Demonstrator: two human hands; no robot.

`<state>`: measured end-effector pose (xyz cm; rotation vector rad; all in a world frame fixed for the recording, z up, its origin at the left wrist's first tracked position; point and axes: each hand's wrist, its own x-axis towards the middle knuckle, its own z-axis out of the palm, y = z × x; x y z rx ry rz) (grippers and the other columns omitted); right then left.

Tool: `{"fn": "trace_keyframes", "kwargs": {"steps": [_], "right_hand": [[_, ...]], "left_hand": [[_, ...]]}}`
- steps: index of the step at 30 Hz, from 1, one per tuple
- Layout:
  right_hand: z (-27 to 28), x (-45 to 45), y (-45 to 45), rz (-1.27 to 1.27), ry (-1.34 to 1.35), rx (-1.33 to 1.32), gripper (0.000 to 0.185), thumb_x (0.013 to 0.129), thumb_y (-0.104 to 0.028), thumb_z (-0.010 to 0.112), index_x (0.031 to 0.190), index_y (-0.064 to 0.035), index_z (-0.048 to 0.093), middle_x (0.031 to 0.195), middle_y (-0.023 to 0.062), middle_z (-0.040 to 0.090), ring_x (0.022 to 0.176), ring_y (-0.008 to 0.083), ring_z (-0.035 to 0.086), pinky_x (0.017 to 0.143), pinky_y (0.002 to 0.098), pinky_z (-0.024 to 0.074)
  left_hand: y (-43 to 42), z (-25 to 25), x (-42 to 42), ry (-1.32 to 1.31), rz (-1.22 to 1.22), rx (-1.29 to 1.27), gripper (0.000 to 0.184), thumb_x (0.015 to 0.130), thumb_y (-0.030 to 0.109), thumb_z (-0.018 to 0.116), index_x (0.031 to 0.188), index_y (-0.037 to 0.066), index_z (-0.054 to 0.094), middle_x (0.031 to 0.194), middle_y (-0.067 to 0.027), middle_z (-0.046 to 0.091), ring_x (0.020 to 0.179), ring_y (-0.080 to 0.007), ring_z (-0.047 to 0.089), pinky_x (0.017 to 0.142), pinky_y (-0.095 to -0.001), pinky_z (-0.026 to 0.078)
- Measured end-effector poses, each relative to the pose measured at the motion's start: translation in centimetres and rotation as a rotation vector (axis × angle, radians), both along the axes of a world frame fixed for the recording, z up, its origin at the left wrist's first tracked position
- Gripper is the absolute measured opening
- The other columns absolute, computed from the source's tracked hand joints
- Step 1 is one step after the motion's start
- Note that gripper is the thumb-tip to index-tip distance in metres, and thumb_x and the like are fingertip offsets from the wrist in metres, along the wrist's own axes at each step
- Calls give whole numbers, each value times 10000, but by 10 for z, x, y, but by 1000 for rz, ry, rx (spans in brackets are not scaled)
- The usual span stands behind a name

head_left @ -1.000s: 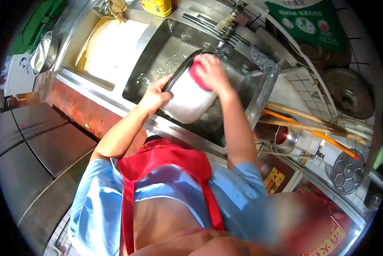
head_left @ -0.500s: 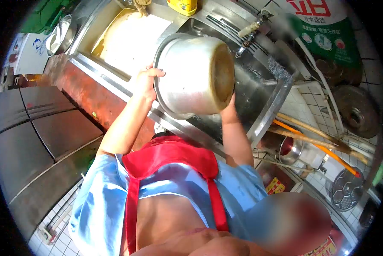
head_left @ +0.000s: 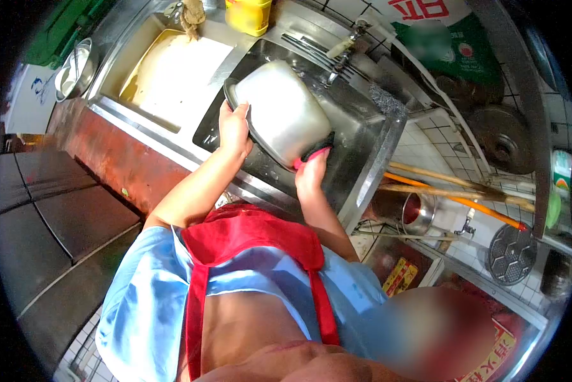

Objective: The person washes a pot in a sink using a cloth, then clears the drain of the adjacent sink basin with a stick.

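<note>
Since the pot [head_left: 282, 108] has been turned, its side is exposed, rim [head_left: 230, 90] clamped by left hand [head_left: 235, 132] and scrubber [head_left: 317, 149] by right hand [head_left: 312, 173]

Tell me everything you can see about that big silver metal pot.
The silver metal pot is deep and round, with smooth, shiny, slightly rounded walls and a darker flared rim. It is tipped on its side over the stainless steel sink basin, mouth facing the lower left of the picture, so its inside is hidden. The left hand grips it at the rim; the right hand holds a pink and black scrubber against its outside, near the base.
</note>
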<state>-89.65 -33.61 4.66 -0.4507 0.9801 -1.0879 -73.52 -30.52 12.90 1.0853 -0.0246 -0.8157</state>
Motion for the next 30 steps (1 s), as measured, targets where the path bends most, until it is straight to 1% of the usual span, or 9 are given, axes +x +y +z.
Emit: {"fn": "trace_keyframes", "kwargs": {"steps": [2,5,6,11,17,21,23,27,30], "right_hand": [[6,0,9,33,215,-206,433,884,-228,337,1269,-58,236,1210,42,359,1060,172,380,874,270,318],[12,-3,20,243,1061,-766,414,845,-156,389,1216,11,311,1280,219,238,1172,316,264,966,351,208],[20,3,19,191,1081,-1005,268,794,-126,454,1028,7,449,1198,268,281,1108,460,248,959,437,199],[72,13,10,316,1376,-1452,183,693,-203,567,868,-163,604,958,54,511,958,312,421,887,530,232],[91,38,-17,202,1335,-1732,203,633,-277,591,832,-243,606,901,-1,495,950,226,417,873,541,242],[131,63,-37,164,1490,-1604,204,636,-290,573,831,-233,600,951,26,496,967,228,427,809,502,306],[147,68,-54,336,1565,-1393,238,670,-282,551,886,-195,601,986,56,517,957,243,459,809,436,357],[112,65,-115,599,1157,-1055,281,759,-267,459,973,-125,573,1095,108,489,1011,273,446,847,305,366],[71,50,-154,695,602,-598,359,808,-316,428,1077,-93,512,1110,87,495,1047,194,433,879,278,322]], "left_hand": [[0,-1,-1,41,-6,-33,253,804,23,422,1053,-8,389,922,-117,509,797,-192,516,726,-312,428],[-2,0,-5,73,-4,-46,270,809,12,404,1076,8,364,961,-122,489,826,-204,508,753,-330,426],[-3,1,-6,66,-4,-39,278,810,12,402,1085,11,358,973,-123,485,839,-205,505,755,-330,425],[-2,5,-6,10,-46,-83,353,816,9,398,1156,31,306,1031,-120,462,899,-197,484,780,-321,410],[-1,7,-2,-80,-147,-95,396,814,1,411,1189,33,290,1055,-112,453,920,-179,466,808,-289,382],[0,19,1,-150,-186,-150,407,789,-10,431,1176,23,309,1050,-109,455,922,-171,462,805,-285,380],[2,28,-5,-180,-220,-106,430,775,-16,445,1180,19,305,1025,-98,469,917,-164,464,804,-280,380],[10,33,-11,-301,-270,-101,447,766,14,481,1183,-1,320,1041,-92,472,931,-155,458,822,-268,364],[16,35,-8,-341,-338,-114,470,760,60,514,1185,-16,326,1056,-93,470,945,-151,453,834,-264,353]]}}
